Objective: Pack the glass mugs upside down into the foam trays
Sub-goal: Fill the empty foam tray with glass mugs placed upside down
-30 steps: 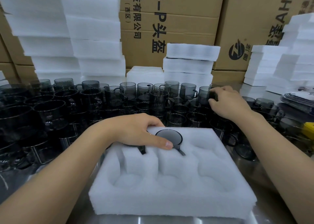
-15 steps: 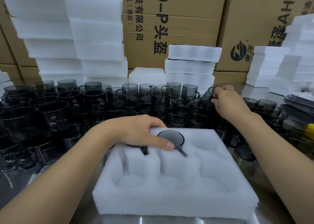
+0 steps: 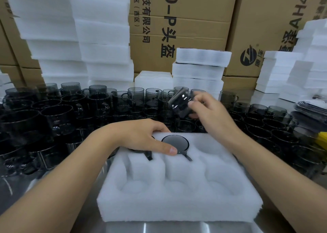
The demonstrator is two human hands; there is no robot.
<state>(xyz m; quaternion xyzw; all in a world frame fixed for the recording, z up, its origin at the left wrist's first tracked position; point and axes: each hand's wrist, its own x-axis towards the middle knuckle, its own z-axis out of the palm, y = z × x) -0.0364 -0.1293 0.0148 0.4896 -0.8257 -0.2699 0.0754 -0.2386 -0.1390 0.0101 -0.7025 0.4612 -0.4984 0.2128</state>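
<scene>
Gripping one smoky glass mug (image 3: 180,101) in the right hand (image 3: 210,112), fingers curled round its wall, and holding it tilted in the air just past the far edge of the foam tray (image 3: 177,206), above the crowd of upright mugs (image 3: 70,109) covering the surface (image 3: 177,229); tilting it, by the look of things, to bring the mouth down before seating. Resting the left hand (image 3: 145,137) palm down on the tray's back left corner, uncurled, thumb stretched flat toward the middle, probably steadying the light foam against sliding and pressing home the half-hidden mug (image 3: 141,151) beneath it. Showing one seated mug (image 3: 175,144) in the back middle pocket, base up, handle lying in its slot toward the near side. Leaving the back right pocket and all three near pockets unfilled, so likely aiming the carried piece at the back right one, nearest the right hand. Storing spare foam stacks (image 3: 102,47) behind, against cardboard boxes (image 3: 185,20), handy for the next fill.
</scene>
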